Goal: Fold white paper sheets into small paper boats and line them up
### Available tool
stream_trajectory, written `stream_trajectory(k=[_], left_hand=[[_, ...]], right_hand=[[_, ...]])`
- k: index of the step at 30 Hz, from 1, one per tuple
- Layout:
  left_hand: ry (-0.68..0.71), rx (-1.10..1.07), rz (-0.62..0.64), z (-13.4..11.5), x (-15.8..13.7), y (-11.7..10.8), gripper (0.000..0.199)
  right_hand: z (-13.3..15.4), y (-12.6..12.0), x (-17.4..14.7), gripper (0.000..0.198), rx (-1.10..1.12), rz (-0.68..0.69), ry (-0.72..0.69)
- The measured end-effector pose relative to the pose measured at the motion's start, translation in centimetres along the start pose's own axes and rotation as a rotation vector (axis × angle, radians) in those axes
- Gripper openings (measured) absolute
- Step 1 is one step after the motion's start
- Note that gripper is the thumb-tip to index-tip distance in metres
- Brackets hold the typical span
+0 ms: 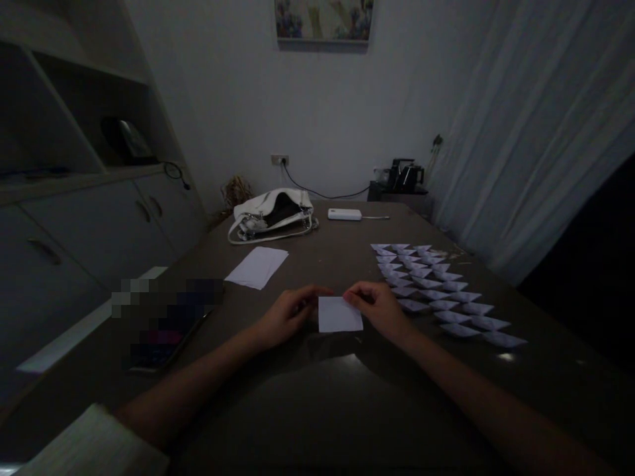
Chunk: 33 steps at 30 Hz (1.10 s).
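Paper point(340, 314): smooth white rectangle, between hands, over glossy dark table point(317, 416). Right hand point(380, 307): thumb and forefinger pinched on its upper right corner. Left hand point(288, 317): loosely curled, forefinger stretched near top edge; cannot tell if gripping. Rightward: rows of pointed folded boats point(443, 305). Leftward: flat loose sheets point(256, 267).

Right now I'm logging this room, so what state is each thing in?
White paper: held by the right hand, folds unclear
Right hand: grip closed on the paper's upper right
Left hand: forefinger extended, contact unclear
Paper sheets: unevenly stacked
Boat-shaped papers: folded, in rows
White bag: mouth open
White device: lying flat, cable attached
Plug: in the wall socket
Cupboard doors: shut
Phone-like device: screen pixelated
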<state>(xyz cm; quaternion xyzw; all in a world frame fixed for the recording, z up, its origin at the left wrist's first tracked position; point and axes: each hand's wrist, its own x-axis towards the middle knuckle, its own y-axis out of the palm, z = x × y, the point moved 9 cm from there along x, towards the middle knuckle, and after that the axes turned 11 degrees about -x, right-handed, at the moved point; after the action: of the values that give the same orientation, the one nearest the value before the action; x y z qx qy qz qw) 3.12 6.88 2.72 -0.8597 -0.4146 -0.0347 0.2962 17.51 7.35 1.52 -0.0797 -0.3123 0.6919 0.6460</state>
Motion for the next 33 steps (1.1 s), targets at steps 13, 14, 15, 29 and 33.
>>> stream_trajectory(k=[13, 14, 15, 29, 33], left_hand=[[0.009, -0.108, 0.063, -0.3, -0.3, 0.6, 0.027], [-0.011, -0.141, 0.05, 0.0, -0.2, 0.6, 0.029], [-0.03, -0.176, 0.033, 0.3, -0.2, 0.5, 0.031], [-0.084, -0.19, 0.14, 1.1, -0.1, 1.9, 0.029], [-0.09, -0.151, 0.042, 1.4, 0.1, 1.0, 0.031]], right_hand=[[-0.5, 0.7, -0.2, 0.015, -0.009, 0.037, 0.013], [-0.5, 0.7, -0.2, 0.015, -0.019, 0.035, 0.008], [-0.4, 0.8, -0.3, 0.016, -0.027, 0.035, 0.001], [0.1, 1.3, -0.4, 0.014, 0.073, 0.06, -0.007], [0.7, 2.3, -0.7, 0.02, 0.181, 0.176, -0.011]])
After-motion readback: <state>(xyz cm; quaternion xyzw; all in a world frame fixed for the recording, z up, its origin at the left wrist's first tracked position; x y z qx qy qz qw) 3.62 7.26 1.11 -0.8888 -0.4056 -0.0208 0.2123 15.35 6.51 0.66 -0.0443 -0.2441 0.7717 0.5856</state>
